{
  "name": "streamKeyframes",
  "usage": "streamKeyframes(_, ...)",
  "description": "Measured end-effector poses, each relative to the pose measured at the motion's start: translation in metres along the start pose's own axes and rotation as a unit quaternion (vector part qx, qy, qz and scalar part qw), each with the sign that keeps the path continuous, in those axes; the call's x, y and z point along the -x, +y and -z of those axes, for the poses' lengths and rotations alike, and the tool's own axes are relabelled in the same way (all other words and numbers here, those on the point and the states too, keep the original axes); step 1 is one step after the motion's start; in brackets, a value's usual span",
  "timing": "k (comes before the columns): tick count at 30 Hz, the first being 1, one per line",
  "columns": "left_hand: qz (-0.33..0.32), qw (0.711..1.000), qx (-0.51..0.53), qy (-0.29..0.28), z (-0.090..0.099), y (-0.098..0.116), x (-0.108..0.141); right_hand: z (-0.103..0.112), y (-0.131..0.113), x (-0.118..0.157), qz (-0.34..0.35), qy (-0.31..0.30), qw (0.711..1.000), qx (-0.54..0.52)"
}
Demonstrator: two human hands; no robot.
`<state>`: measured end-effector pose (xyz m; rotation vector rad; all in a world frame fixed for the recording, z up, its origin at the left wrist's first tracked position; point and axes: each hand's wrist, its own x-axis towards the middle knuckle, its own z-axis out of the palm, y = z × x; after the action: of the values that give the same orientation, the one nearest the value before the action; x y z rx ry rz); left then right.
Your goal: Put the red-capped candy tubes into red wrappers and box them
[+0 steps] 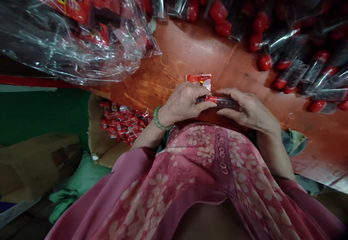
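A clear plastic tube with a red cap lies crosswise between my hands at the table's near edge. My left hand, with a green bead bracelet at the wrist, is closed on the red-capped end. Thumb and fingers of my right hand are around the clear end. Dark contents seem to show through the tube, but I cannot make them out. Just beyond my left fingers is a red printed packet, partly covered by that hand.
Many red-capped clear tubes are piled across the far and right side of the brown table. A large clear plastic bag with red printed packets sits at far left. Below it, a cardboard box holds red wrapped pieces.
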<state>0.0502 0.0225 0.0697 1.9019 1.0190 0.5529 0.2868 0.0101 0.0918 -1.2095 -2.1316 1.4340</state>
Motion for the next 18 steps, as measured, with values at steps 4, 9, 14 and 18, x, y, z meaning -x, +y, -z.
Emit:
streamKeyframes(4, 0.056, 0.996, 0.063, 0.003, 0.000, -0.002, -0.002, -0.002, 0.006, 0.004, -0.047, 0.018, 0.997, -0.066)
streamKeyframes(9, 0.161, 0.950, 0.254, 0.079, -0.003, -0.002, 0.000, -0.011, 0.011, 0.004, -0.137, 0.103, 0.956, -0.237)
streamKeyframes(14, 0.168, 0.863, 0.471, 0.071, -0.020, 0.001, 0.008, -0.023, 0.010, -0.001, -0.154, 0.143, 0.915, -0.345)
streamKeyframes(18, 0.197, 0.828, 0.519, 0.078, -0.040, 0.009, 0.020, -0.034, 0.012, 0.001, -0.176, 0.162, 0.897, -0.371)
